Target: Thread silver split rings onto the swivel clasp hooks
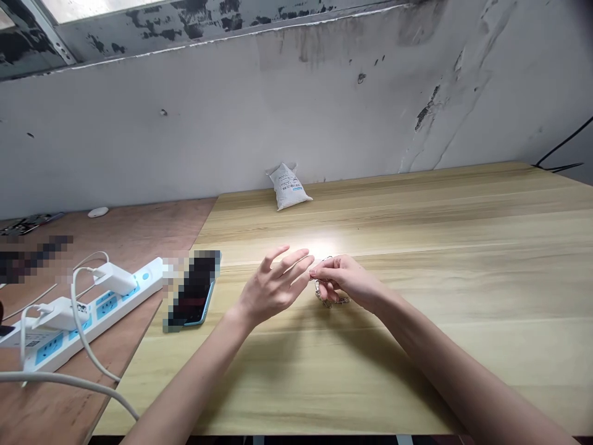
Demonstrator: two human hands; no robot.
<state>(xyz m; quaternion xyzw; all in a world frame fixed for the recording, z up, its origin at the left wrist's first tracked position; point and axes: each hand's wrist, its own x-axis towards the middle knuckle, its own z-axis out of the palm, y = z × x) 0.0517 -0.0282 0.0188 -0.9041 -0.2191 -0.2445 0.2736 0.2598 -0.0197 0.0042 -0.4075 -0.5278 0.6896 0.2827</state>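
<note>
Thumb and fingers of my right hand (343,279) are pinched together on a silvery metal chain (343,301), which looks made of small linked pieces. Part of the chain hangs below the fingers and a bit shows above them; the rest is hidden by the hand. My left hand (279,281) is just to the left, with its fingers spread and nothing visible in it. Its fingertips come close to the right thumb and chain; whether they touch I cannot tell. Both hands are over the middle of the wood-grain table (440,266).
A phone (197,293), partly blurred out, lies left of my left hand. Further left, a white power strip (104,312) with plugged-in chargers and cables rests on a brown board (152,222). A small white packet (290,188) sits at the back near the wall (208,123).
</note>
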